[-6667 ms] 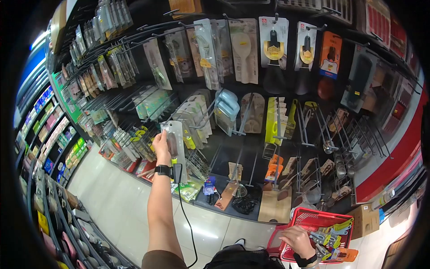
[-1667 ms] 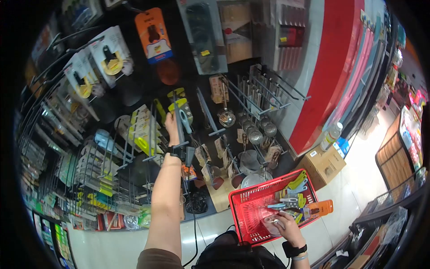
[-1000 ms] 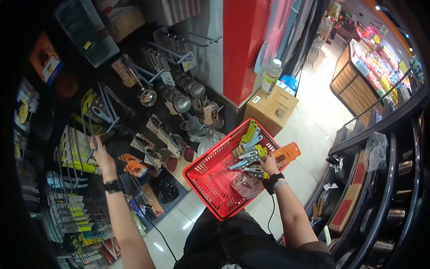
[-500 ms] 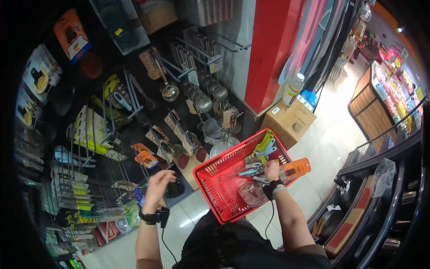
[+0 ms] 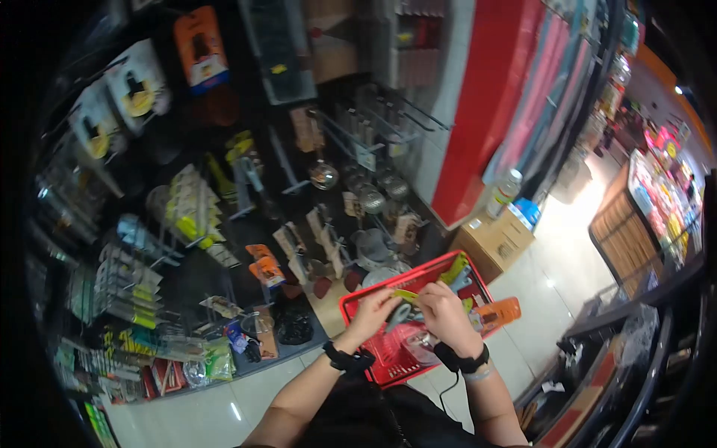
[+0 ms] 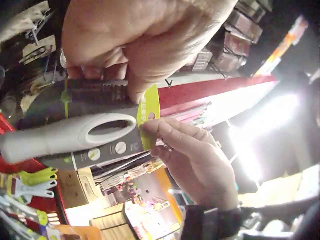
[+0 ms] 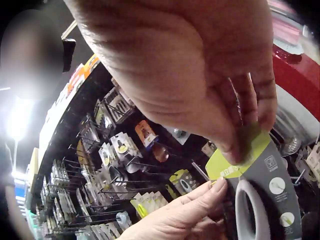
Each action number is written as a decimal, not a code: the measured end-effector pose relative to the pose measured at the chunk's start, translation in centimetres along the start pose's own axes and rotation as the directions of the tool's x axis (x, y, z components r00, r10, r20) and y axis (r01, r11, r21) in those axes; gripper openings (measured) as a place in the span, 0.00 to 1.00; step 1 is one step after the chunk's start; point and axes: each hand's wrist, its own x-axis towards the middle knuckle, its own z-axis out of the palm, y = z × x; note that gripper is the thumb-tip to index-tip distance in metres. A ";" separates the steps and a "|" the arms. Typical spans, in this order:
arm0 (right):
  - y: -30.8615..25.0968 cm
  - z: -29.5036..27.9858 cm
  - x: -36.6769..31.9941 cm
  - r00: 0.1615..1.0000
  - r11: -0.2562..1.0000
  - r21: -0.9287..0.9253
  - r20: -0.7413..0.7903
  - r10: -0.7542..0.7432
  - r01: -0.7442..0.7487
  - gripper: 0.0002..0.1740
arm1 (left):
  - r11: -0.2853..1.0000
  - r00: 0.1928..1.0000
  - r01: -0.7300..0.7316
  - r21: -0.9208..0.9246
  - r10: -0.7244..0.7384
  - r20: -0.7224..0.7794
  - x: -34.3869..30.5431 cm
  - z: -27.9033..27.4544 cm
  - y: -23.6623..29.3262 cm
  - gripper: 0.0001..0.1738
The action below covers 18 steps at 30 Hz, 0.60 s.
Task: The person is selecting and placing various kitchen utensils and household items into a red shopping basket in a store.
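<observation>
Over the red basket [image 5: 387, 349], both hands hold one packaged tool, its pale grey handle [image 6: 65, 135] looped at the end, on a dark card [image 7: 282, 192] with a yellow-green top. The left hand [image 5: 371, 313] pinches the card beside the handle loop; in the right wrist view its thumb shows near the green part. My right hand [image 5: 448, 317] pinches the green top between thumb and fingers, close to the left fingertips. Part of the card lies behind the left hand [image 6: 150, 40]. Green-handled and blue-handled tools and an orange package [image 5: 499, 312] fill the basket's right side.
Hooks with hanging kitchen tools cover the dark rack to the left and ahead. Behind the basket stands a cardboard box [image 5: 497, 239] with a bottle [image 5: 504, 193] on it. A low shelf [image 5: 612, 388] with pans lies at the right.
The left hand, which was empty left of the basket, has come to the basket and grips the card. My right hand has lifted from among the tools. The head view has shifted left.
</observation>
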 end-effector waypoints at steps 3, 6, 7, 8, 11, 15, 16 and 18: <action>-2.5 -0.2 0.4 0.996 0.997 0.011 -0.059 -0.071 0.071 0.11 | 0.999 0.988 -0.018 0.029 0.023 -0.154 -1.2 -2.4 1.4 0.10; -2.8 0.7 -0.5 0.998 0.997 0.057 -0.034 -0.048 0.050 0.13 | 0.990 0.897 -0.136 -0.047 0.103 -0.429 -1.7 -6.7 3.8 0.09; -2.5 1.0 -0.9 0.999 0.997 0.062 0.006 -0.050 0.050 0.13 | 0.980 0.844 -0.188 -0.071 0.125 -0.521 -1.8 -8.1 5.1 0.08; -2.3 1.3 -1.3 0.998 0.997 0.064 0.046 -0.048 0.045 0.13 | 0.966 0.784 -0.241 -0.093 0.138 -0.605 -2.0 -9.6 6.7 0.08; -1.8 2.7 -2.7 0.994 0.996 0.071 0.098 -0.053 0.046 0.12 | 0.932 0.696 -0.363 -0.014 0.261 -0.669 -1.9 -13.8 9.5 0.09; -1.7 4.3 -3.9 0.980 0.994 0.086 0.184 -0.078 0.063 0.11 | 0.920 0.650 -0.387 0.057 0.317 -0.691 -0.9 -16.5 12.0 0.09; -1.6 4.6 -4.0 0.974 0.992 0.110 0.210 -0.085 0.063 0.11 | 0.920 0.650 -0.388 0.057 0.317 -0.691 -0.6 -16.8 12.2 0.09; -1.3 5.1 -4.4 0.967 0.992 0.108 0.237 -0.091 0.067 0.11 | 0.913 0.636 -0.396 0.098 0.349 -0.688 0.0 -17.2 12.5 0.09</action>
